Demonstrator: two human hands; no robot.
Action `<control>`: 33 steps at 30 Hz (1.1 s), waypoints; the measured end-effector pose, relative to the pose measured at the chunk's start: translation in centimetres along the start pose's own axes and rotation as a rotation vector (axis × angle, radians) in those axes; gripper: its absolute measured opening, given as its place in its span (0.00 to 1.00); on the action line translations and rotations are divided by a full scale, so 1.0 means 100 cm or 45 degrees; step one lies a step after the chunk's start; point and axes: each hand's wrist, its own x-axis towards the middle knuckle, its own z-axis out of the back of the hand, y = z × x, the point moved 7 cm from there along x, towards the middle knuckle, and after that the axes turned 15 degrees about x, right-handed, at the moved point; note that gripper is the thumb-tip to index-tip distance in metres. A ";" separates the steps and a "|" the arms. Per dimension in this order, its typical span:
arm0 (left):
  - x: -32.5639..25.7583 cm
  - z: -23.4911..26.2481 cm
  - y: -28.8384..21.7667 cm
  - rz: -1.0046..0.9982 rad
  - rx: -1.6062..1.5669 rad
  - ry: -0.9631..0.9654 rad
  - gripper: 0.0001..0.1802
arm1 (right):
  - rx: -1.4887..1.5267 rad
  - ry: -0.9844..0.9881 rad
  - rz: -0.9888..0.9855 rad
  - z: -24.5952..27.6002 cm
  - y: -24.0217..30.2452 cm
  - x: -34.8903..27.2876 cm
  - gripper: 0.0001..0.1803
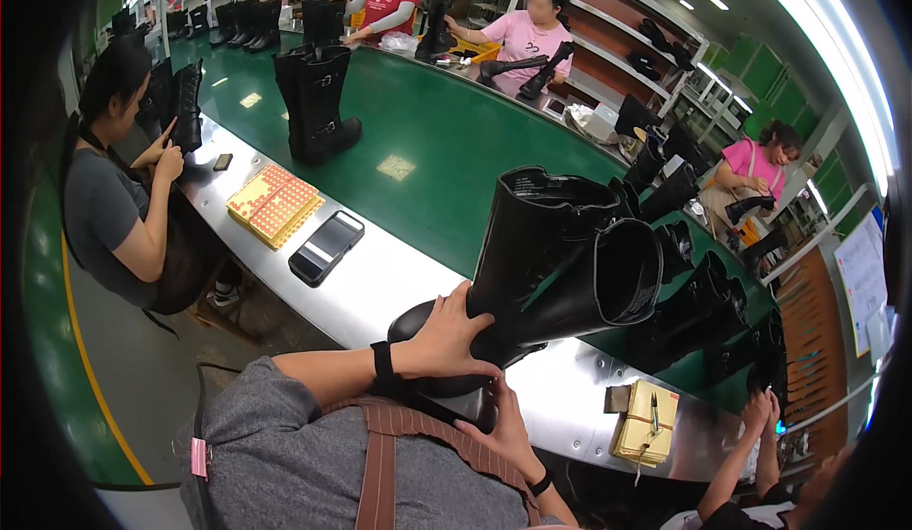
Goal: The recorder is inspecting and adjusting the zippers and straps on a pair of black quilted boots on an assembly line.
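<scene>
A pair of tall black boots stands before me on the metal table edge. One boot is at the back, and the other boot leans to the right with its open top facing up. My left hand grips the boots low down, around the ankle and foot, its fingers curved over the black surface. My right hand holds the toe of the nearer boot, thumb and fingers on either side. The undersides of the feet are hidden.
A green conveyor belt carries more boots. On the metal edge lie a phone, a stack of patterned cards and a yellowish paper bundle with a pen. Co-workers sit at left, across the belt and at lower right.
</scene>
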 end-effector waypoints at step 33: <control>0.314 -0.020 0.230 0.709 0.223 -0.515 0.36 | 1.235 -0.619 -0.455 0.129 -0.099 0.052 0.12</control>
